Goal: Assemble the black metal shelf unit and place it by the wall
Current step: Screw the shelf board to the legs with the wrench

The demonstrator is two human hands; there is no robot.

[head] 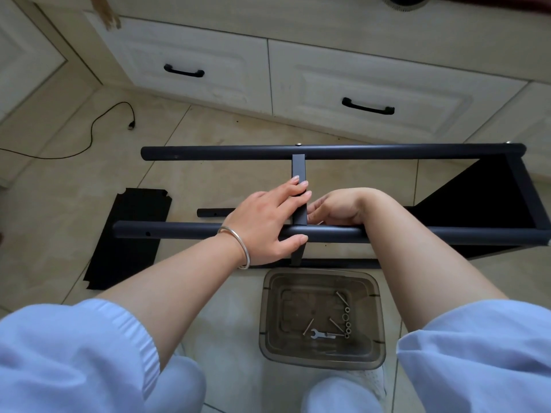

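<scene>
Both hands' fingers (299, 186) touch the crossbar (299, 168).

Beige tiled floor (208, 138). Lying on it: half-built black shelf frame (328, 152) on its side, flat black panel (128, 236), short black tube (211, 212), smoky plastic tray (378, 308) of hardware, loose black cable (92, 129).
</scene>
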